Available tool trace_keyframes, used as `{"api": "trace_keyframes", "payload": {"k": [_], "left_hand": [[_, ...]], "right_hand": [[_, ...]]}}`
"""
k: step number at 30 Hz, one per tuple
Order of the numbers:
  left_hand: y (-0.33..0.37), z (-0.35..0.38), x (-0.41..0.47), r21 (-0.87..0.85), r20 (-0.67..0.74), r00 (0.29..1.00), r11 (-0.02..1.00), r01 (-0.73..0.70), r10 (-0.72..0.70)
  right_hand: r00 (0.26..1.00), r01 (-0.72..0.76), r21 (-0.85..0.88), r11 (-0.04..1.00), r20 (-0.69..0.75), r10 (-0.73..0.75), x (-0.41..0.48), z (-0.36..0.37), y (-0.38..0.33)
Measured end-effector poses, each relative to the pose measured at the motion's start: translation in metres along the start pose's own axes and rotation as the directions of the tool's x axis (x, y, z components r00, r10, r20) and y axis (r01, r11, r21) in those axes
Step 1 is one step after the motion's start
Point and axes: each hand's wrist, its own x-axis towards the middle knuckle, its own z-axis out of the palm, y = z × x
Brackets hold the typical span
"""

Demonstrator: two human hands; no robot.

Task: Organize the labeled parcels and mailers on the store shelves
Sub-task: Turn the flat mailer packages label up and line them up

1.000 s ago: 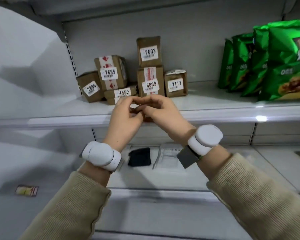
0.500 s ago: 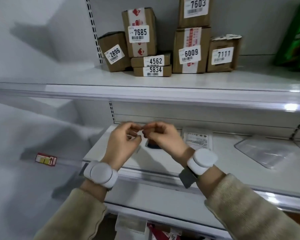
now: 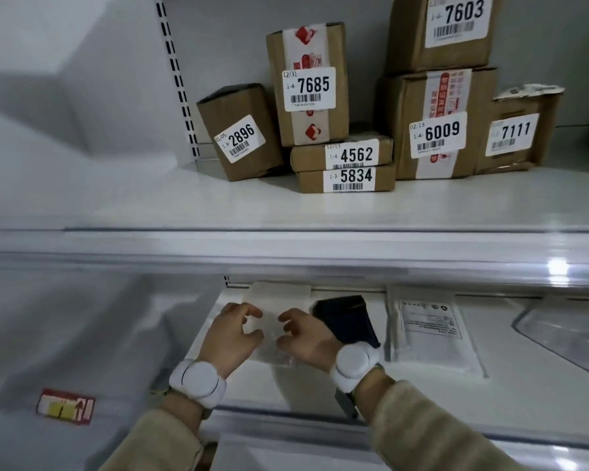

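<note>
- Left hand [image 3: 230, 329] & right hand [image 3: 303, 333] both over a clear plastic mailer [image 3: 269, 329] lying flat on the lower shelf [image 3: 422, 396]; mailer sits between the two hands, its edges under them.
- Fingers curled, part-open on both hands, tips facing each other across the mailer; can't tell if they pinch the film or just rest on it.
- Dark flat mailer [image 3: 346, 319] just beside right hand, partly behind the wrist.
- White-printed clear mailer [image 3: 429, 331] next along to the right, flat; another clear film pouch [image 3: 568, 338] at far right edge.
- Upper shelf [image 3: 286, 212] holds brown cardboard parcels w/ white barcode labels: 2896 [image 3: 240, 136] tilted, leaning; 7685 [image 3: 308, 86] upright w/ red-printed tape, standing on 4562 [image 3: 342, 154], which is stacked on 5834 [image 3: 346, 178].
- 7603 [image 3: 442, 28] sits on top of 6009 [image 3: 436, 125]; 7111 [image 3: 515, 132] touching 6009's right side, torn flap on top.
- White round wrist bands [image 3: 198, 379] on both wrists, beige ribbed sleeves.
- Red/yellow sticker [image 3: 65, 406] on the grey side panel, lower left.
</note>
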Motion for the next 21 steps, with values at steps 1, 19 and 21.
{"api": "trace_keyframes", "payload": {"k": [1, 19, 21], "left_hand": [[-0.005, 0.001, 0.005, 0.023, 0.017, 1.000, 1.000, 0.003, -0.004], [-0.053, 0.030, 0.031, 0.072, 0.093, 0.945, 0.949, 0.307, -0.313], [-0.052, 0.028, 0.033, 0.020, 0.115, 0.932, 0.939, 0.345, -0.344]], "right_hand": [[1.000, -0.008, -0.019, 1.000, -0.007, 0.008, 0.005, 0.002, 0.001], [0.971, -0.070, 0.278, 0.958, -0.202, 0.130, 0.026, 0.022, 0.057], [0.978, -0.070, 0.311, 0.948, -0.165, 0.127, 0.026, 0.020, 0.056]]}}
